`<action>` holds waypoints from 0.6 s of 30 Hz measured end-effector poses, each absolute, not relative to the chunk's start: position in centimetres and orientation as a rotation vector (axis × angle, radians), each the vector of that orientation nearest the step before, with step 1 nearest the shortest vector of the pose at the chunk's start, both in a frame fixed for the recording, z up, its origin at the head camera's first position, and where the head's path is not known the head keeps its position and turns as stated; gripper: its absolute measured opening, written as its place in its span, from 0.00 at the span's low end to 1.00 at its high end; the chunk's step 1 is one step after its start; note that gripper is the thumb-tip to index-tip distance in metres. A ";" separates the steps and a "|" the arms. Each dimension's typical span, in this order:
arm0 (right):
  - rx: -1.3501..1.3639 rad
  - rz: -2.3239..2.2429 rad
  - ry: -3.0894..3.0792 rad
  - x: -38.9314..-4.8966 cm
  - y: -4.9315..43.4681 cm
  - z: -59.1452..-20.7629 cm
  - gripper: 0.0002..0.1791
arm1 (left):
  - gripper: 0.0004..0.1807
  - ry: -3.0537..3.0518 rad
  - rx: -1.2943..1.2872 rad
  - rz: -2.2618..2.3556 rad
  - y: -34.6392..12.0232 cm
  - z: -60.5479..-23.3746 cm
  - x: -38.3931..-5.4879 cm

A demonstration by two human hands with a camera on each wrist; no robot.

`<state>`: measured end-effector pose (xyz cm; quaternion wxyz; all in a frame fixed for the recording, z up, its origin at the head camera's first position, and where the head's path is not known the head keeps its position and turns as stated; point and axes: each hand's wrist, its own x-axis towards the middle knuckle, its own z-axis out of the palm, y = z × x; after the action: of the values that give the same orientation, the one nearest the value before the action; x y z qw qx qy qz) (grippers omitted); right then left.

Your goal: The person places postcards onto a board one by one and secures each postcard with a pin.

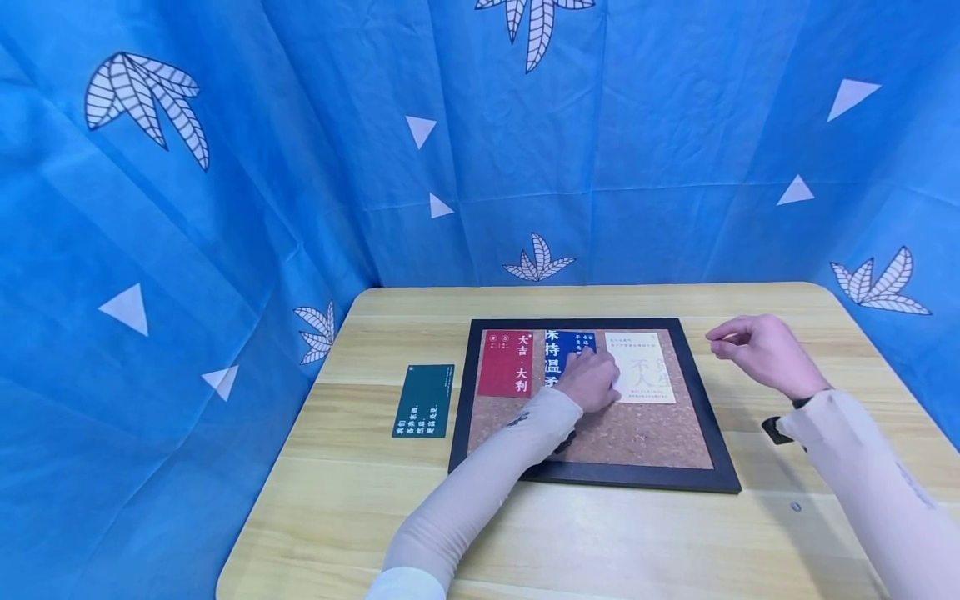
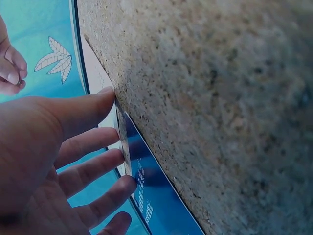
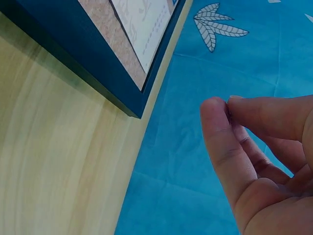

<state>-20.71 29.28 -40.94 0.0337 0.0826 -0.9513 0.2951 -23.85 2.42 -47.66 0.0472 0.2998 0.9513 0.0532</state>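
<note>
My left hand point(image 1: 590, 381) rests over the corkboard point(image 1: 637, 437), between the blue card point(image 1: 570, 346) and the white card point(image 1: 626, 346). In the left wrist view its thumb touches the white card's edge, and the fingers, mostly straight, lie by the blue card point(image 2: 161, 200). A red card point(image 1: 505, 364) lies flat on the board's left side. Off the board's right edge, my right hand point(image 1: 765, 354) is raised with thumb and index fingertip together. A tiny dark thing shows between them in the right wrist view, mostly hidden; its kind is unclear.
A black frame point(image 1: 697, 479) surrounds the corkboard on the wooden table point(image 1: 337, 500). To its left lies a green card point(image 1: 423, 400). One small clear pin-like piece point(image 1: 796, 507) sits at the front right. Blue curtain point(image 1: 637, 167) hangs behind and at the sides.
</note>
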 end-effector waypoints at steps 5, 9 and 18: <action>0.258 0.917 -2.940 -21.2 29.0 -40.7 0.12 | 0.09 2.902 0.920 0.169 2.4 -47.7 -23.8; 0.278 0.912 -2.928 -21.8 28.9 -40.8 0.10 | 0.09 2.897 0.919 0.175 2.4 -47.6 -23.8; 0.288 0.920 -2.943 -23.0 28.4 -41.2 0.10 | 0.09 2.898 0.923 0.177 2.3 -47.8 -23.8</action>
<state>-23.04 28.43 -41.20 0.0224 0.0929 -0.9501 0.2969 -23.82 2.32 -47.81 0.0474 0.3026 0.9502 0.0582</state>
